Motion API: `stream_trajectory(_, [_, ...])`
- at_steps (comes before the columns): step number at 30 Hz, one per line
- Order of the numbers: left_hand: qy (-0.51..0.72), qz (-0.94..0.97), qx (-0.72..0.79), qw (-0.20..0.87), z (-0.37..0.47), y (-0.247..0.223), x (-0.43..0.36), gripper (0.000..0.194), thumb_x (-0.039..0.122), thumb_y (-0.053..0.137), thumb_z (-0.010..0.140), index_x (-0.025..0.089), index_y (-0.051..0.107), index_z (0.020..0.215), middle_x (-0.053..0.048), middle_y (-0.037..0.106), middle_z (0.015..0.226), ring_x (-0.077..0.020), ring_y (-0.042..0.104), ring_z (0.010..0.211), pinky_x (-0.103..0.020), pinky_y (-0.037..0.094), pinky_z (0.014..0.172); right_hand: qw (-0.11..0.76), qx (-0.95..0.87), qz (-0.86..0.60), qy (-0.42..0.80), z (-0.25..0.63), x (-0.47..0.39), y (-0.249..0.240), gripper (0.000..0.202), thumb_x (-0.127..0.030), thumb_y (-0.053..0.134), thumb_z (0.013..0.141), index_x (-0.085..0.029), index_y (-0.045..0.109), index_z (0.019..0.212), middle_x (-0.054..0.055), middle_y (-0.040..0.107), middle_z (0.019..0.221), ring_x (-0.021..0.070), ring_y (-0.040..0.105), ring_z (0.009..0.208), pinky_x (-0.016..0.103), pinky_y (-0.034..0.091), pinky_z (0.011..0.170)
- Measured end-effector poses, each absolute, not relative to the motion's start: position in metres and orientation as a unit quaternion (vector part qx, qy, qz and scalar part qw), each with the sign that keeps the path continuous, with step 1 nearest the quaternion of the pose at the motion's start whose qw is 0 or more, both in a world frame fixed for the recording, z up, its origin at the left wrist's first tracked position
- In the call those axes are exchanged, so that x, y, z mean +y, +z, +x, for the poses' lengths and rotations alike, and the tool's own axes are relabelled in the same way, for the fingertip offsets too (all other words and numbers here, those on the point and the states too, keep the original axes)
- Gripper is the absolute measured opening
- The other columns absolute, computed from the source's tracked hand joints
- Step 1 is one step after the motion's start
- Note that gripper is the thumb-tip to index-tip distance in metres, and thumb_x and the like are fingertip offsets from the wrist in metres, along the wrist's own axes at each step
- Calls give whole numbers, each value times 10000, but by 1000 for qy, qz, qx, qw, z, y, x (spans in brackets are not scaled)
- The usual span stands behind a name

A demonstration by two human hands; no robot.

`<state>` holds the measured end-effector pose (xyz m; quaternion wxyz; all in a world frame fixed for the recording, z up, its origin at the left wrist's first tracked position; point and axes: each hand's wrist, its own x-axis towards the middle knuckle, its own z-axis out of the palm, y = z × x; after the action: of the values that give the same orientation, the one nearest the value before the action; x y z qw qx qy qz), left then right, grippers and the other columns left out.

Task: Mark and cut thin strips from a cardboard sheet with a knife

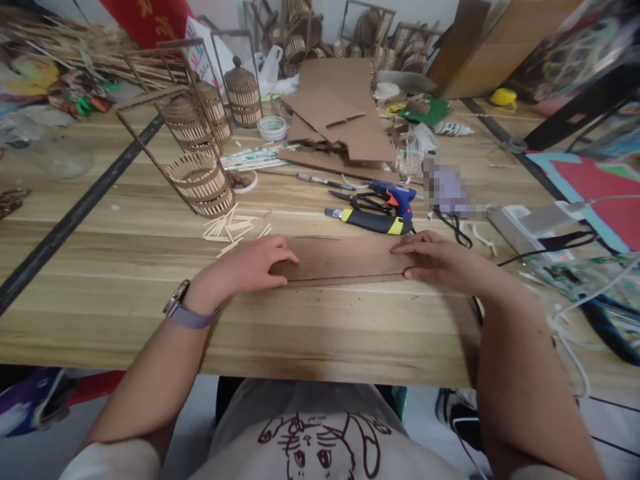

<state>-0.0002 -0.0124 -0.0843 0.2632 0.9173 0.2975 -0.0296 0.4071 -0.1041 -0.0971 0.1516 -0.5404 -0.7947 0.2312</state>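
A long brown cardboard strip [345,257] lies on the wooden table in front of me, a dark line running along its near edge. My left hand [263,263] grips its left end, thumb at the near edge and fingers curled over the top. At the right end, my right hand [435,261] holds the strip between thumb and fingers. Just beyond the strip are a black-and-yellow utility knife [373,220], a blue glue gun [397,195] and black-handled scissors [363,200]. Small pale wooden sticks [230,230] lie scattered beyond my left hand.
Bamboo lantern-like baskets [200,183] with tall frames stand at the left. Larger cardboard sheets [340,100] lie farther back, near a white tape roll [273,128]. On the right are a power strip [520,233] and trailing cables. A cardboard box [493,50] stands at the back.
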Motion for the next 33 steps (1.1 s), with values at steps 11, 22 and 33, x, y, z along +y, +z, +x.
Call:
stream_trajectory(11, [-18,923,298,242,1,-93,-13,439,338,608,852,238,668,1275,-81,596,1196,-262,614,1077,-402,465,967,166,-774,-563,237,395,-108,-91,347,-386,748,815,-262,774,1138,107,656,1104,272,627,1050,451,530,966])
stream_trajectory(22, [-11,920,295,257,-2,-100,-9,468,405,558,864,217,661,1280,-90,596,1184,-263,617,1081,-387,481,944,134,-734,-611,263,412,-115,-84,356,-335,688,841,-298,761,1187,82,666,1147,240,649,996,399,548,912])
stream_trajectory(33, [2,921,296,253,-3,-104,-8,440,403,572,862,233,674,1255,-74,625,1166,-261,623,1045,-389,484,933,110,-730,-627,250,410,-117,-85,401,-290,686,840,-268,716,1240,85,658,1127,229,651,969,399,539,914])
